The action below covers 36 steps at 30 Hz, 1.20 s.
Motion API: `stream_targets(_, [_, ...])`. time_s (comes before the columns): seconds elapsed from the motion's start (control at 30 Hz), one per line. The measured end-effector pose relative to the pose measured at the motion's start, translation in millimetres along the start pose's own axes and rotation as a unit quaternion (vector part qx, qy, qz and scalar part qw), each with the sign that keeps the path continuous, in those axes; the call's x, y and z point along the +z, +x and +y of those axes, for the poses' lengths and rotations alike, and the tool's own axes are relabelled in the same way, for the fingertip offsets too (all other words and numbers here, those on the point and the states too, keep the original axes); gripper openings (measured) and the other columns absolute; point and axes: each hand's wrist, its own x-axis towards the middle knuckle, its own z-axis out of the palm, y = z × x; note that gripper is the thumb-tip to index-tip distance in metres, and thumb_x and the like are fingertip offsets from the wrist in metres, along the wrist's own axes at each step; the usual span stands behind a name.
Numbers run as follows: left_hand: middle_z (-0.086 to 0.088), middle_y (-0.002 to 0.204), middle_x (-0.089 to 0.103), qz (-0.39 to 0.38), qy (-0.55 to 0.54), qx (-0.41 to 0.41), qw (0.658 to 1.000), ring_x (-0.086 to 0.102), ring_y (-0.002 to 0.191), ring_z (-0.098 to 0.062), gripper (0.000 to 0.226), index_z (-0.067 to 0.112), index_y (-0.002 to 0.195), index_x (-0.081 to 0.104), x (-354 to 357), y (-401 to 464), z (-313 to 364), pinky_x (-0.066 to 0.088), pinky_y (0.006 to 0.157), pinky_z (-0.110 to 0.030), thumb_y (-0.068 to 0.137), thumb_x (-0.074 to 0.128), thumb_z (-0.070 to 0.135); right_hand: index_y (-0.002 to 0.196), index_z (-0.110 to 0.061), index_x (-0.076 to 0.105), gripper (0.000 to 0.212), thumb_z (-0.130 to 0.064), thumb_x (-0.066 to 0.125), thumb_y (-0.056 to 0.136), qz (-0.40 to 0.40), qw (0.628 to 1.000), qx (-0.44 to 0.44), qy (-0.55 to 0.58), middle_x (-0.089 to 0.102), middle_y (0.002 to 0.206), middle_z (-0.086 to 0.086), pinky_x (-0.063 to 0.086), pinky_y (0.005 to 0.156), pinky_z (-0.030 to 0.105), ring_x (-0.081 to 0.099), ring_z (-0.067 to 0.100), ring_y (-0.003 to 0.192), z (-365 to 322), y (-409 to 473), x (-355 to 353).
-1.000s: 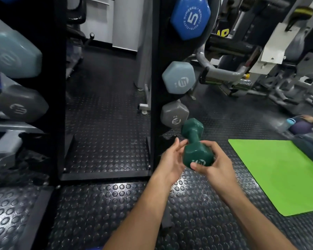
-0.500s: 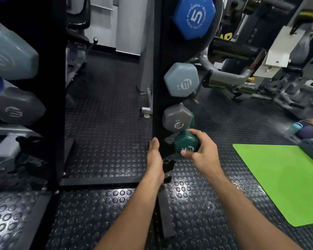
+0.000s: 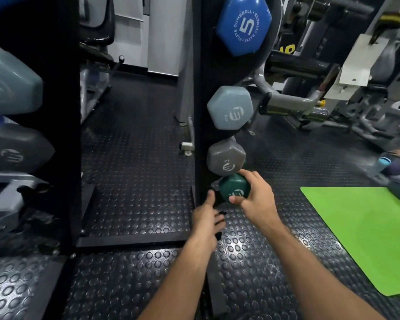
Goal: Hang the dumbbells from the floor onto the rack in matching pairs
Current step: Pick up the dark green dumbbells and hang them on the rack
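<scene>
Green dumbbell at the rack's lowest slot

The right hand [image 3: 258, 197] curls its fingers [image 3: 232, 199] round the green dumbbell [image 3: 232, 187], just under the grey dumbbell [image 3: 225, 158] on the black rack [image 3: 200, 112]; the left hand [image 3: 207, 220], fingers relaxed, holds nothing beside the upright.

The green dumbbell [image 3: 234, 190] in the right hand's [image 3: 256, 197] grip has a smooth, matt rubbery coating with a white printed logo. Just above the grip, the grey dumbbell [image 3: 225, 159] and the pale blue dumbbell [image 3: 230, 107] wear the same soft satin coat; the blue dumbbell [image 3: 243, 25] higher up looks slightly glossier. The rack post [image 3: 200, 93] beside the grip is black, matt painted metal. Below the grip, the floor [image 3: 134, 158] is black rubber, studded with raised round dots and faintly shiny. Off to the right of the grip lies a bright green mat [image 3: 365, 232], matt and smooth like foam.
</scene>
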Motion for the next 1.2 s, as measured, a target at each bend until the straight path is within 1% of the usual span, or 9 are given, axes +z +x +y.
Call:
stream_targets(0.1, [-0.01,0.096,0.076,-0.174,-0.087,-0.019,0.981,0.074,0.094,-0.024,0.068,0.004,0.117,0.067,16,-10,1,0.056,0.098,-0.044,0.086,0.064,0.064,0.133,-0.027,0.06,0.074,-0.02,0.091,0.066,0.003,1.0,-0.012,-0.014,0.06,0.109,-0.013,0.052,0.092,0.033,0.061,0.007,0.099,-1,-3,1])
stream_targets(0.17, [-0.003,0.076,0.066,-0.195,-0.125,-0.018,0.973,0.069,0.078,-0.018,0.071,0.008,0.117,0.072,25,-10,7,0.055,0.093,-0.043,0.077,0.071,0.066,0.135,-0.026,0.059,0.074,-0.02,0.09,0.068,0.002,1.0,-0.018,-0.023,0.059,0.112,-0.015,0.048,0.09,0.024,0.059,0.002,0.1,-2,-7,1])
stream_targets(0.33, [-0.002,0.075,0.073,-0.145,-0.138,-0.001,0.98,0.069,0.06,-0.011,0.052,0.01,0.115,0.074,39,-13,8,0.056,0.067,-0.032,0.086,0.072,0.053,0.137,-0.03,0.056,0.075,-0.017,0.086,0.07,-0.006,0.999,-0.035,-0.039,0.058,0.116,-0.02,0.047,0.089,0.021,0.056,-0.005,0.101,-5,-17,0])
stream_targets(0.47, [-0.011,0.105,0.079,-0.101,-0.16,-0.008,0.982,0.075,0.088,-0.022,0.037,0.01,0.107,0.077,47,-16,8,0.059,0.076,-0.034,0.087,0.077,0.041,0.141,-0.03,0.05,0.085,-0.02,0.09,0.067,-0.011,1.0,-0.004,-0.007,0.06,0.124,-0.025,0.045,0.097,0.018,0.057,-0.007,0.109,-3,-19,-4])
stream_targets(0.6, [-0.018,0.104,0.077,-0.071,-0.1,0.024,0.992,0.073,0.082,-0.025,0.044,0.009,0.106,0.077,44,-9,-3,0.054,0.061,-0.03,0.079,0.08,0.045,0.133,-0.027,0.057,0.077,-0.025,0.095,0.067,-0.048,0.991,0.048,0.119,0.072,0.109,-0.009,0.055,0.087,0.023,0.069,0.006,0.098,9,-19,-20])
stream_targets(0.73, [-0.019,0.103,0.076,-0.062,-0.044,0.053,0.996,0.068,0.076,-0.022,0.065,0.011,0.108,0.076,37,-8,-23,0.051,0.059,-0.031,0.064,0.082,0.06,0.123,-0.015,0.065,0.044,-0.048,0.062,0.093,-0.03,0.927,0.198,0.318,0.075,0.103,0.011,0.057,0.078,0.029,0.074,0.024,0.092,16,-6,-27])
stream_targets(0.87, [-0.015,0.106,0.076,-0.051,-0.061,0.065,0.995,0.072,0.085,-0.023,0.07,0.013,0.111,0.076,34,-7,-44,0.053,0.063,-0.033,0.059,0.084,0.06,0.1,0.003,0.069,0.027,-0.023,0.061,0.101,-0.038,0.83,0.395,0.392,0.073,0.083,0.013,0.052,0.052,0.02,0.067,0.013,0.054,18,14,-12])
stream_targets(1.0, [-0.016,0.109,0.075,-0.038,-0.058,0.073,0.995,0.07,0.086,-0.023,0.073,0.011,0.115,0.073,31,-4,-53,0.053,0.062,-0.029,0.061,0.083,0.059,0.095,0.001,0.068,0.018,-0.017,0.065,0.097,-0.109,0.788,0.459,0.395,0.071,0.088,0.014,0.054,0.075,0.033,0.065,0.023,0.077,29,23,0])
stream_targets(1.2, [-0.013,0.109,0.075,-0.058,-0.065,0.082,0.993,0.071,0.081,-0.018,0.079,0.011,0.121,0.068,40,2,-36,0.052,0.065,-0.03,0.06,0.084,0.06,0.088,0.004,0.07,0.013,-0.009,0.073,0.088,-0.077,0.814,0.421,0.393,0.072,0.077,0.014,0.054,0.076,0.036,0.062,0.025,0.068,25,48,0])
